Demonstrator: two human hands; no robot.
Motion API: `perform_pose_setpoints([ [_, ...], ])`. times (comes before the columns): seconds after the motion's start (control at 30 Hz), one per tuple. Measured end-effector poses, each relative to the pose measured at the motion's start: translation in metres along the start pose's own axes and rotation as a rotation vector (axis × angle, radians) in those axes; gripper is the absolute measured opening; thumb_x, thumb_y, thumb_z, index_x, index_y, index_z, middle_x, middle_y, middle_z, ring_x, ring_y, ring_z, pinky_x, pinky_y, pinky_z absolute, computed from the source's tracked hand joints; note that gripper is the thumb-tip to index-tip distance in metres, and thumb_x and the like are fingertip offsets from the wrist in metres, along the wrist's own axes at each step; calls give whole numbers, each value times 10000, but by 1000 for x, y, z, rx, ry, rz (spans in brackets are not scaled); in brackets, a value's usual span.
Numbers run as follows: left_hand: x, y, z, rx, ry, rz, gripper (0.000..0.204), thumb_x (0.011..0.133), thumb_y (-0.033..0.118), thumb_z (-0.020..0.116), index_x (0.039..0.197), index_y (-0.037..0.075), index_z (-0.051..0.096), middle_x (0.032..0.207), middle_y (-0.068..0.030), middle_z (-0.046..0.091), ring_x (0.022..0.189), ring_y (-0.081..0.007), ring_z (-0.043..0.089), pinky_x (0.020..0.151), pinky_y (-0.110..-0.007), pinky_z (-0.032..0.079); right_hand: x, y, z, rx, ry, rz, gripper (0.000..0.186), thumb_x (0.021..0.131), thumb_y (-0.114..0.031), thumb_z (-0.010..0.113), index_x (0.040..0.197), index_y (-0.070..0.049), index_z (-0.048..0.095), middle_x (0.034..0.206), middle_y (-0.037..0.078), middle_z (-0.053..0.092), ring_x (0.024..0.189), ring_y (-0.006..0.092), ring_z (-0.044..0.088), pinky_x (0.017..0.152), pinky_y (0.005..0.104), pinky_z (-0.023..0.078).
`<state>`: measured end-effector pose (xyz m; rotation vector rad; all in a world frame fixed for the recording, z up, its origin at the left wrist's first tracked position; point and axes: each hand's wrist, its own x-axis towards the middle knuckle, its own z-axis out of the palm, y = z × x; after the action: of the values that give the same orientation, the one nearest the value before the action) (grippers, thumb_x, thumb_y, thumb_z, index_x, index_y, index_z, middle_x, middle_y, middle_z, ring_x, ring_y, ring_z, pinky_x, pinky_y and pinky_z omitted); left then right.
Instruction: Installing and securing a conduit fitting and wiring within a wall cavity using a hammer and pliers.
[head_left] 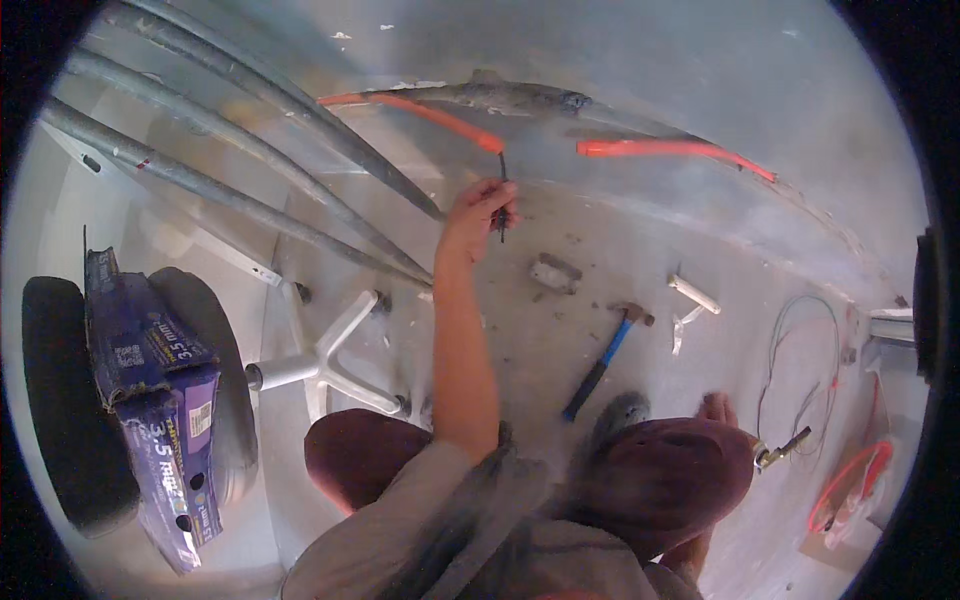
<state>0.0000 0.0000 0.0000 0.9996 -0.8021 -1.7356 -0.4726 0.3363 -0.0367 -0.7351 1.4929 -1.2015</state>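
My left hand (483, 215) is closed around a thin black rod or cable (503, 172), held upright just below the end of an orange flexible tube (440, 124) along the wall. A second orange tube (650, 148) lies along the wall groove to the right, its near end apart from the first. A hammer (600, 364) with a blue and black handle lies on the floor below my left hand. A small pale rectangular piece (553, 275) sits on the floor nearby. My right hand is not in view.
Several grey pipes (240, 146) slant down at upper left. A wheeled chair base (340, 380) and torn purple box (150, 370) on dark cushions stand left. A white bracket (693, 293), metal tool (783, 447), loose wires (775, 350) and red coil (850, 480) lie right.
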Motion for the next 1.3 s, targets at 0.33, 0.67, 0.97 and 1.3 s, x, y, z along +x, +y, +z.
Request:
perform_pose_setpoints([
  [0.33, -6, 1, -7, 196, 123, 122, 301, 907, 244, 739, 1096, 32, 641, 835, -25, 662, 745, -113, 610, 685, -261, 459, 134, -153, 320, -869, -723, -369, 570, 990, -392, 608, 1415, -40, 466, 1173, 174, 673, 1031, 250, 667, 893, 370, 524],
  [0.67, -2, 4, -17, 278, -9, 134, 340, 936, 222, 690, 1213, 35, 629, 1063, -64, 703, 934, -158, 657, 813, -312, 522, 212, -81, 418, -187, -591, -212, 546, 1026, -442, 535, 1314, 21, 558, 1121, 127, 672, 973, 185, 657, 837, 320, 524],
  [0.97, 18, 87, -42, -41, 448, 309, 320, 947, 286, 703, 1119, 20, 657, 1015, -80, 673, 907, -200, 656, 819, -347, 545, 192, -99, 434, -291, -636, 13, 370, 1041, -338, 507, 1208, -18, 591, 1015, 81, 694, 795, 168, 659, 693, 315, 521],
  [1.3, 57, 116, -33, 83, 646, 254, 180, 901, 194, 743, 981, 53, 665, 856, -37, 681, 734, -140, 642, 676, -295, 529, 196, -102, 431, -346, -774, 109, 290, 1032, -314, 516, 1139, -62, 612, 995, 69, 705, 761, 149, 656, 698, 321, 527],
])
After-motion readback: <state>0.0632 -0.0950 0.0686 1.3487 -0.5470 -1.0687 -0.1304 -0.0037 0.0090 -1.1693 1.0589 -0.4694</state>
